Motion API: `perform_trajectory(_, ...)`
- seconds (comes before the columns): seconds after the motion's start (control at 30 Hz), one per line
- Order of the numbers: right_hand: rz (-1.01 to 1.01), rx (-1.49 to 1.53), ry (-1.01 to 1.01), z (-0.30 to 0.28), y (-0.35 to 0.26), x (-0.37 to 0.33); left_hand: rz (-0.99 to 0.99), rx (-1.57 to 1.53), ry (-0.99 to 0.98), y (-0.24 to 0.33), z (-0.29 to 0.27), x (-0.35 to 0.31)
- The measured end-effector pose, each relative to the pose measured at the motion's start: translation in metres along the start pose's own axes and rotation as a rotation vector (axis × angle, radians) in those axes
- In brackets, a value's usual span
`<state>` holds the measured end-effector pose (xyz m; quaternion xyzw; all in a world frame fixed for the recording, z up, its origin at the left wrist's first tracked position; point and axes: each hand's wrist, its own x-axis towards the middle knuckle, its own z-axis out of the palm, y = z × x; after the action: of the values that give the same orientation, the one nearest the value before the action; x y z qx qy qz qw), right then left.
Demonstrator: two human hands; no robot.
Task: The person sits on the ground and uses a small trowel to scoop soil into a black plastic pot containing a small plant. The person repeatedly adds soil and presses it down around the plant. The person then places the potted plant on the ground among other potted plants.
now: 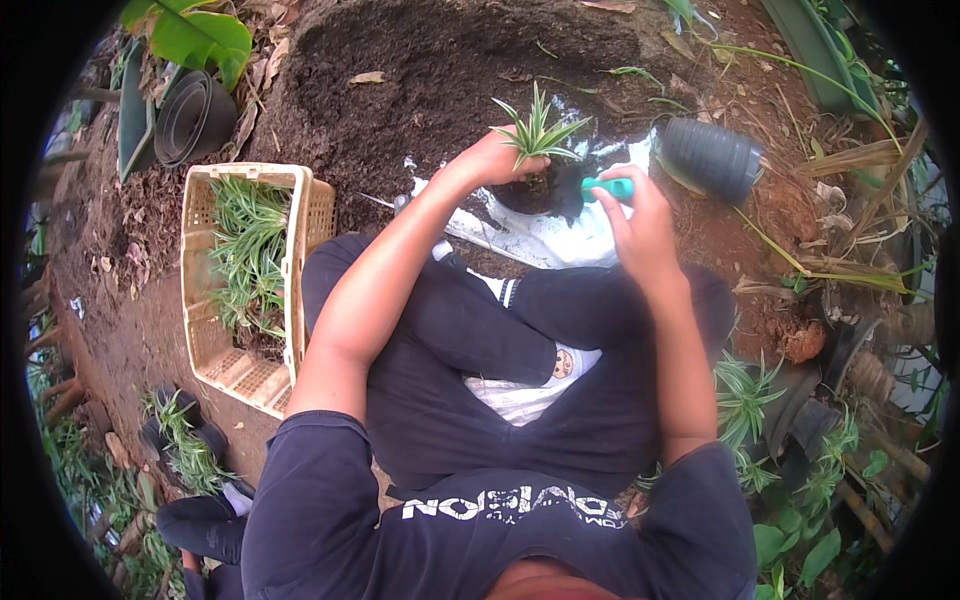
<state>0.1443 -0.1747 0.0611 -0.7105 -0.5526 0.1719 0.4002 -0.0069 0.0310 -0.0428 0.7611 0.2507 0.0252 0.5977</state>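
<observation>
My left hand [500, 160] is closed around the base of a small spider plant [540, 132] with green and white striped leaves, holding it upright. Below it a dark pot [525, 200] with soil rests on a white plastic sheet [590, 238]. Gripped in my right hand [638, 215] is the green handle of a hand trowel [612, 188], its end pointing left toward the pot. The trowel's blade is hard to make out against the dark soil.
Left of my legs, a cream plastic crate [295, 270] lies with several spider plants [245, 250] inside. A stack of black pots [710, 158] lies at the right, another black pot [195, 118] far left. Dark soil [400, 60] is heaped ahead. Another person's leg [200, 525] shows lower left.
</observation>
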Motion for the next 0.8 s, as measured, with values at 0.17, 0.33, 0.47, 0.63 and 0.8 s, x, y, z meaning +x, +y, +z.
perform_trajectory(0.17, -0.019, -0.032, 0.036, 0.008, -0.008, 0.0, 0.047, 0.001, 0.044, 0.001, 0.005, -0.001)
perform_trajectory(0.33, 0.075, -0.012, 0.029, 0.006, -0.003, 0.002, 0.036, 0.01, 0.018, -0.001, 0.005, 0.001)
perform_trajectory(0.47, 0.015, 0.001, 0.043, -0.012, -0.006, 0.013, 0.028, -0.029, 0.02, 0.0, 0.005, -0.001)
perform_trajectory(0.63, -0.121, -0.038, -0.041, 0.0, 0.006, 0.016, 0.034, -0.012, 0.025, 0.002, 0.005, -0.001)
perform_trajectory(0.8, -0.156, -0.034, 0.014, 0.0, 0.014, 0.016, 0.0, -0.063, 0.012, 0.004, 0.006, -0.001)
